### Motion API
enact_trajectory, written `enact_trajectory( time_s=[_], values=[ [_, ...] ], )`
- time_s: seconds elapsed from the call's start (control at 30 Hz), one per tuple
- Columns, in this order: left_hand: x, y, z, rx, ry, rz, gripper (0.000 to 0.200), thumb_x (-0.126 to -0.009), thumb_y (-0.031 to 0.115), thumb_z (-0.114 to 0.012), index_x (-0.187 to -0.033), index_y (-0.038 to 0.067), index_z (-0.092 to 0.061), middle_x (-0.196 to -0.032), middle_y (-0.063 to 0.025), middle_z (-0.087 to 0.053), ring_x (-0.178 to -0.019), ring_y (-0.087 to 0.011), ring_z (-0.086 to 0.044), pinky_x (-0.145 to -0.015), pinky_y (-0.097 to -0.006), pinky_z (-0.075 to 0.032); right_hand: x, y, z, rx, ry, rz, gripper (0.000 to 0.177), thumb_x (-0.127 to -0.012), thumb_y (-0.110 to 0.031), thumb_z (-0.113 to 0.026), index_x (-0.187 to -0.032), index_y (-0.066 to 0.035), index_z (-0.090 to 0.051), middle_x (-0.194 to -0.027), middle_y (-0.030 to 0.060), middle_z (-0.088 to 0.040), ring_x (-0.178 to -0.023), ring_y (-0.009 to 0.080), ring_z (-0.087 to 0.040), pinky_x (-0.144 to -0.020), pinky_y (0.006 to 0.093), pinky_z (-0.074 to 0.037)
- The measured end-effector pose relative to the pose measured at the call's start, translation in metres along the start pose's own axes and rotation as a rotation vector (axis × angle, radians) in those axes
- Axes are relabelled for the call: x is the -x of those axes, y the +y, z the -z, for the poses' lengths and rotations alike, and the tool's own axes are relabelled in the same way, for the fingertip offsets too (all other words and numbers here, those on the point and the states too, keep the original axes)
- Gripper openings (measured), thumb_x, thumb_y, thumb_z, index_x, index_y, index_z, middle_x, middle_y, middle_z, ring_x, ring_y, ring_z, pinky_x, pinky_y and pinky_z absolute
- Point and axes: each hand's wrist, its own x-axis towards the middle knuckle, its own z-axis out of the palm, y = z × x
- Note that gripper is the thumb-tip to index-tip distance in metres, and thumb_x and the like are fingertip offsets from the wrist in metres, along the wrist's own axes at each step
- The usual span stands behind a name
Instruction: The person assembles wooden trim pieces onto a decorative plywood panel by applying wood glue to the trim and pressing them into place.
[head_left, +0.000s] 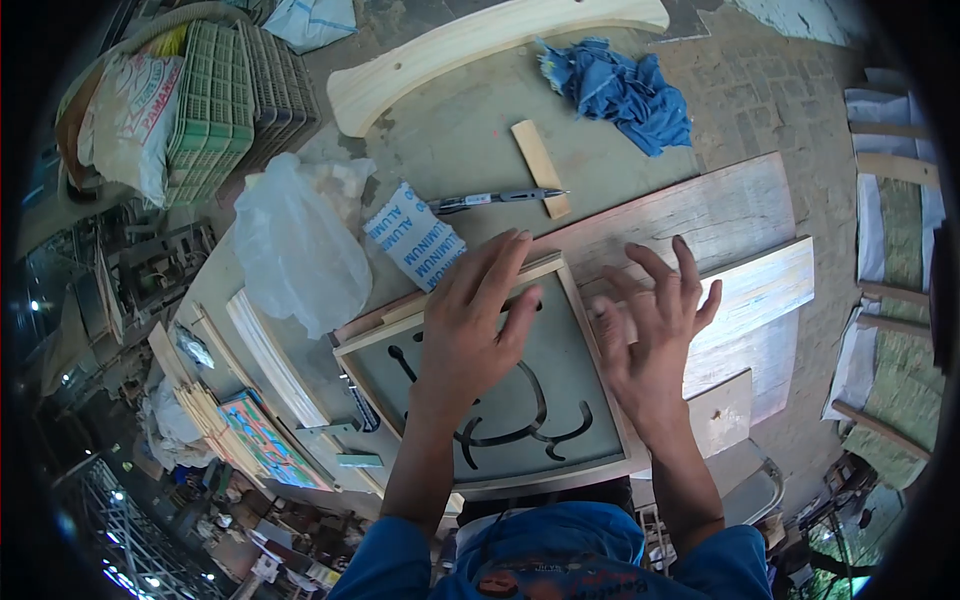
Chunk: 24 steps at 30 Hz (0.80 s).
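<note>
A shallow wooden frame [550, 477] around a grey panel with black curved strokes [543, 395] lies in front of me. My left hand [475, 320] reaches across the frame's upper part, fingers stretched out near its far edge and thumb apart. It covers some of the black strokes. To the right, my right hand [652, 325] is just past the frame's side, with its fingers spread and bent over pale boards. A piece of white paper with blue print [412, 235] lies beyond my left fingertips. Farther off, a pen [490, 201] rests across a small wooden strip [538, 160].
A crumpled blue cloth [630, 95] and a long curved wooden piece [470, 50] lie at the back. On the left are a clear plastic bag [300, 250], wooden strips [275, 355] and a green crate [212, 105]. A whitish board [755, 295] sits right of my hand.
</note>
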Motion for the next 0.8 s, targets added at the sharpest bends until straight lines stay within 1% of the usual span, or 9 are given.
enact_trajectory(
  time_s=[0.07, 0.13, 0.27, 0.37, 0.5, 0.6, 0.63, 0.73, 0.8],
  values=[
    [0.011, 0.001, 0.019, -0.053, 0.08, 0.054, 0.038, -0.083, 0.004, -0.073, -0.12, 0.0, -0.064, -0.102, -0.0129, -0.067, -0.085, -0.0272, -0.065, -0.074, -0.0355, -0.051, -0.001, -0.003, 0.006, -0.123, 0.05, -0.084, 0.022, -0.085, -0.021, -0.072, -0.103, -0.011, -0.064, -0.126, 0.0056, -0.055, -0.139, 0.0334, -0.033, -0.112, 0.0619, -0.005],
    [0.032, 0.003, 0.044, -0.111, 0.176, 0.125, 0.032, -0.084, 0.002, -0.072, -0.115, -0.001, -0.066, -0.098, -0.0119, -0.066, -0.082, -0.0249, -0.064, -0.071, -0.0331, -0.051, -0.003, -0.009, 0.008, -0.228, 0.177, -0.036, 0.023, -0.081, -0.007, -0.073, -0.097, -0.01, -0.056, -0.104, 0.0064, -0.059, -0.118, 0.0311, -0.051, -0.106, 0.0482, -0.023],
    [0.101, -0.004, 0.1, 0.041, 0.291, 0.429, 0.019, -0.087, -0.001, -0.067, -0.106, 0.001, -0.069, -0.087, -0.011, -0.064, -0.072, -0.0208, -0.063, -0.063, -0.0289, -0.048, 0.0, -0.029, 0.001, -0.343, 0.212, 0.038, 0.017, -0.086, -0.006, -0.071, -0.092, -0.006, -0.055, -0.09, 0.0072, -0.06, -0.093, 0.0259, -0.054, -0.092, 0.038, -0.034],
    [0.147, -0.018, 0.116, 0.022, 0.408, 0.559, 0.016, -0.089, -0.001, -0.064, -0.104, -0.001, -0.068, -0.08, -0.0095, -0.061, -0.068, -0.0169, -0.059, -0.061, -0.0271, -0.045, 0.006, -0.047, -0.006, -0.331, 0.084, 0.046, 0.006, -0.092, -0.008, -0.062, -0.09, -0.002, -0.062, -0.078, 0.0079, -0.06, -0.08, 0.0241, -0.052, -0.087, 0.0381, -0.037],
    [0.188, -0.032, 0.129, -0.058, 0.524, 0.711, 0.015, -0.089, 0.001, -0.063, -0.103, -0.002, -0.067, -0.08, -0.0094, -0.061, -0.068, -0.0152, -0.058, -0.062, -0.0275, -0.045, 0.017, -0.069, -0.014, -0.5, -0.149, -0.021, 0.019, -0.101, -0.01, -0.052, -0.105, 0.001, -0.066, -0.076, 0.0077, -0.061, -0.063, 0.0116, -0.053, -0.054, 0.0261, -0.041],
    [0.212, -0.036, 0.134, -0.097, 0.497, 0.77, 0.019, -0.086, -0.003, -0.068, -0.104, 0.0, -0.069, -0.081, -0.0119, -0.064, -0.069, -0.0198, -0.062, -0.062, -0.0305, -0.049, 0.017, -0.088, -0.033, -0.469, -0.166, 0.071, 0.014, -0.095, -0.002, -0.057, -0.106, 0.001, -0.065, -0.079, 0.0092, -0.062, -0.063, 0.0128, -0.056, -0.054, 0.0263, -0.042],
    [0.218, -0.035, 0.133, -0.071, 0.468, 0.812, 0.018, -0.085, -0.002, -0.069, -0.103, 0.0, -0.069, -0.082, -0.0116, -0.065, -0.07, -0.0202, -0.063, -0.063, -0.0308, -0.05, 0.012, -0.094, -0.037, -0.452, -0.189, 0.174, 0.022, -0.085, 0.007, -0.061, -0.105, 0.0, -0.065, -0.083, 0.0103, -0.064, -0.068, 0.0178, -0.059, -0.06, 0.0294, -0.045],
    [0.228, -0.032, 0.125, 0.004, 0.466, 0.876, 0.017, -0.084, 0.0, -0.072, -0.1, 0.002, -0.07, -0.084, -0.0111, -0.066, -0.071, -0.0226, -0.064, -0.064, -0.032, -0.05, -0.01, -0.131, -0.049, -0.328, -0.198, 0.502, 0.027, -0.077, 0.009, -0.062, -0.102, -0.002, -0.066, -0.086, 0.0098, -0.065, -0.075, 0.0237, -0.06, -0.069, 0.0339, -0.046],
    [0.233, -0.034, 0.119, 0.023, 0.438, 0.832, 0.018, -0.082, 0.001, -0.073, -0.1, 0.003, -0.07, -0.088, -0.0112, -0.068, -0.076, -0.0252, -0.064, -0.067, -0.0345, -0.051, -0.014, -0.146, -0.058, -0.326, -0.25, 0.485, 0.028, -0.074, 0.007, -0.066, -0.099, -0.004, -0.067, -0.089, 0.0085, -0.066, -0.081, 0.0263, -0.06, -0.076, 0.0373, -0.044]
  ],
)
